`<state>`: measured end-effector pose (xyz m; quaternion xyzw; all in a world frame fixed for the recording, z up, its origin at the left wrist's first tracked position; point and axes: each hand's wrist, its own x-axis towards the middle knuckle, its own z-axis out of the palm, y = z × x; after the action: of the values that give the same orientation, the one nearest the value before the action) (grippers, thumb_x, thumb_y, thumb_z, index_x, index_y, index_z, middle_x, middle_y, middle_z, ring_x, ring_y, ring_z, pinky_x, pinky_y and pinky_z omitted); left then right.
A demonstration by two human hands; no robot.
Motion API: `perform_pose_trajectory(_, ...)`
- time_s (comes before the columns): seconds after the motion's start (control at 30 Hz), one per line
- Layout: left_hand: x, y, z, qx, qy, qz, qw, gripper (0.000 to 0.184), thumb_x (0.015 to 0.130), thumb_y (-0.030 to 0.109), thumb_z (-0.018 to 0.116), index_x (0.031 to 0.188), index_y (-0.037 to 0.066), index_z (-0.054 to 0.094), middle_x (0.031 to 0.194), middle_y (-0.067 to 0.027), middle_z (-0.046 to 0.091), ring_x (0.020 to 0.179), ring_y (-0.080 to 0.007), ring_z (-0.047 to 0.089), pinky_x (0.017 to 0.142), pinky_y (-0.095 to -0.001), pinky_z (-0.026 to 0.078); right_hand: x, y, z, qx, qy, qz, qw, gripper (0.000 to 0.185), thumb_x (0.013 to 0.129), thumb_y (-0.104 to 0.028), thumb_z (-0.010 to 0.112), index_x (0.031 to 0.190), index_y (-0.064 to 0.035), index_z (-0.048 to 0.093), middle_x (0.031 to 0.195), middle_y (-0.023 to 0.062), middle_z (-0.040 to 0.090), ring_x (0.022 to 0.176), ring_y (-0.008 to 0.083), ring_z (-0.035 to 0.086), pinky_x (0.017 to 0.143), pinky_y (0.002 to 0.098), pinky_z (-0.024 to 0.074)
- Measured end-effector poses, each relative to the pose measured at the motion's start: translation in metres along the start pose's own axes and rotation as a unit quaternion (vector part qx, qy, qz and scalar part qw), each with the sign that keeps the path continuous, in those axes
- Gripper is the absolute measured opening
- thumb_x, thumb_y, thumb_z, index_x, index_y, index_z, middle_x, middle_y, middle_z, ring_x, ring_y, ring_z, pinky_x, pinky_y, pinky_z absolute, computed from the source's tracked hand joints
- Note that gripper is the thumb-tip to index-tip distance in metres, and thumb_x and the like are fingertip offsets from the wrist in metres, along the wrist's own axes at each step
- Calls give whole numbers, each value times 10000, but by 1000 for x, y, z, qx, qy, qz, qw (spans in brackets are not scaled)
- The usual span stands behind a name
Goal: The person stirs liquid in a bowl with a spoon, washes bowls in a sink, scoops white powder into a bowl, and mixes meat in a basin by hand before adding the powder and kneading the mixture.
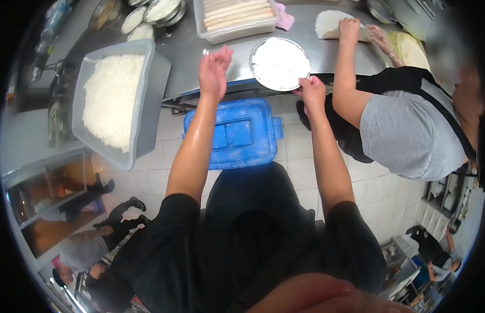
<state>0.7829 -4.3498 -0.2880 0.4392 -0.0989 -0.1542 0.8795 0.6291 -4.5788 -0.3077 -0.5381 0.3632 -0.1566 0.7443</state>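
Observation:
My right hand (pixel 312 93) pinches the near right rim of a round metal plate (pixel 251 66). A white layer (pixel 280 63) covers most of the plate, with uneven patches on it; I cannot tell whether it is batter or flour. The plate lies at the front edge of the steel counter (pixel 190 68). Left of the plate, my left hand (pixel 215 72) hovers over the counter edge with its fingers stretched out, apart from the plate. A small white bit shows at one of its fingertips.
A large grey tub (pixel 158 78) of white shredded or grainy food stands left. Behind the plate is a plastic box (pixel 237 35) of stacked pale rolls. Small bowls (pixel 161 13) sit at the back left. A co-worker (pixel 409 125) handles a white sheet (pixel 330 23) at right. Below is a blue lidded bin (pixel 263 133).

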Motion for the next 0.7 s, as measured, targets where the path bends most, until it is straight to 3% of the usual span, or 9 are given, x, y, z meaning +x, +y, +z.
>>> perform_pose_trajectory(0.07,-59,13,-18,10,-7,-27,1000,472,998,428,310,987,43,582,1440,-307,361,1333,-397,391,1137,-468,236,16,5,9,-21,8,-10,1000,200,810,-63,616,679,-39,466,687,35,531,636,120,563,605,323,579)
perform_pose_trajectory(0.13,-119,13,-52,39,24,-65,997,429,1000,400,333,981,44,571,1428,-306,380,1339,-393,386,1136,-476,240,29,10,16,-9,8,-22,1000,195,803,-57,617,680,-39,468,688,38,535,630,124,565,600,321,578)
perform_pose_trajectory(0.33,-278,49,-153,184,198,-196,942,297,989,298,451,963,23,560,1282,-242,551,1153,-323,576,1019,-432,418,28,3,25,4,41,-22,999,165,795,-49,614,695,-37,483,680,41,538,604,135,565,577,311,571)
perform_pose_trajectory(0.43,-316,73,-203,173,232,-219,932,312,976,316,466,963,19,563,1242,-225,580,1110,-301,601,989,-414,441,24,3,23,-1,44,0,999,127,807,-77,627,820,-13,518,765,78,577,639,179,601,586,317,570)
perform_pose_trajectory(0.5,-333,89,-248,175,256,-229,923,243,970,251,471,974,23,554,1229,-195,591,1103,-289,606,978,-408,438,15,-1,30,28,66,4,997,252,829,-128,635,998,18,519,894,123,596,729,254,653,610,333,573)
perform_pose_trajectory(0.6,-349,120,-320,179,287,-239,910,250,960,263,479,977,28,560,1199,-191,604,1094,-286,611,957,-405,447,-19,6,42,47,87,-20,995,363,852,-179,630,1117,28,494,1001,152,591,817,312,674,632,347,576)
perform_pose_trajectory(0.7,-361,153,-406,192,305,-248,899,268,952,290,486,959,34,566,1142,-162,626,1055,-274,623,905,-385,464,-76,49,64,0,116,2,993,303,897,-249,580,1077,-16,510,997,139,625,810,284,680,623,335,563)
